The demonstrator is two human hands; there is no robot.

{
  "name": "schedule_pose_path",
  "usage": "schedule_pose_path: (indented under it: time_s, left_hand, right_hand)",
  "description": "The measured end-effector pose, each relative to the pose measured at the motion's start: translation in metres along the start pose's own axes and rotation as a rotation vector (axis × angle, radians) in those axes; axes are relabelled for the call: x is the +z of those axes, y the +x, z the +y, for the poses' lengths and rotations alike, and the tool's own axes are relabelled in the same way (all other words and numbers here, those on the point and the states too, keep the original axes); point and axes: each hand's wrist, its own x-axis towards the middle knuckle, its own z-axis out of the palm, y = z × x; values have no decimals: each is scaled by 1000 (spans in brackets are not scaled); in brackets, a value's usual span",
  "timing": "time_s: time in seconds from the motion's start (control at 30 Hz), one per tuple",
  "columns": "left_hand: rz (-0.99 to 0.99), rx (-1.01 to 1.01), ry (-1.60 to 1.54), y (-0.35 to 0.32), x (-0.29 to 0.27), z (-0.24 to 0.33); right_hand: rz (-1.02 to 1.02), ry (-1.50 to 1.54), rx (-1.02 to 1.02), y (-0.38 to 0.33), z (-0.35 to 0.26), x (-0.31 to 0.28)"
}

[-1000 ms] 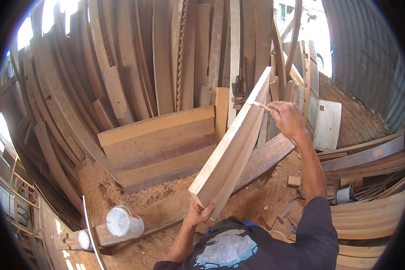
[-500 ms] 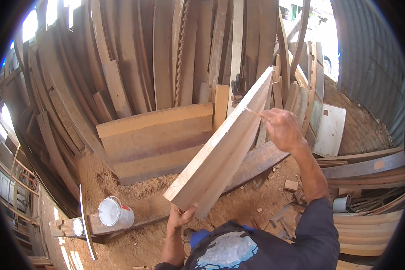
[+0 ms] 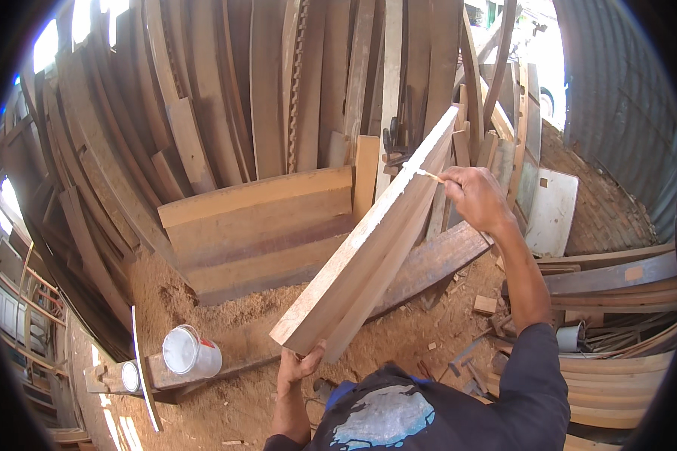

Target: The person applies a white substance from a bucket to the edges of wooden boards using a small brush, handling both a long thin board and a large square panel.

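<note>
A: While the left hand (image 3: 299, 366) grips the plank (image 3: 368, 248) at its lower end, what changed?

B: Plank tilted steeper; right hand (image 3: 475, 199) pinches 1 pencil (image 3: 429, 175) on its top edge; marking continues.

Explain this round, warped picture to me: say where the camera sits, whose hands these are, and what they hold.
The camera is worn on a person's head and looks down, so the arms entering from below are their own; the wide lens bends straight edges. The left hand supports the low end of a long pale wooden plank, tilted upward. The right hand is at its upper end, pinching a thin pale stick against the wood. Below is sawdust-covered ground with a white bucket on a beam. Many boards lean upright behind.
</note>
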Motion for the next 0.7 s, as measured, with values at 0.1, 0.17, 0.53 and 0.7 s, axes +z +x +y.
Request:
schedule_pose_path:
  time_s: [0.1, 0.17, 0.53, 0.7]
  left_hand:
    - [7, -25, 4, -3, 2, -3]
    - [16, -12, 28, -4, 2, -2]
    - [14, -29, 110, -4, 6, -2]
    - [-11, 112, 103, -5, -1, -17]
  right_hand:
    - [8, -8, -135, -23, -13, -1]
    - [-70, -1, -132, -36, -30, -4]
    - [-141, -14, 59, -5, 13, -9]
    - [142, -245, 9, 12, 22, -8]
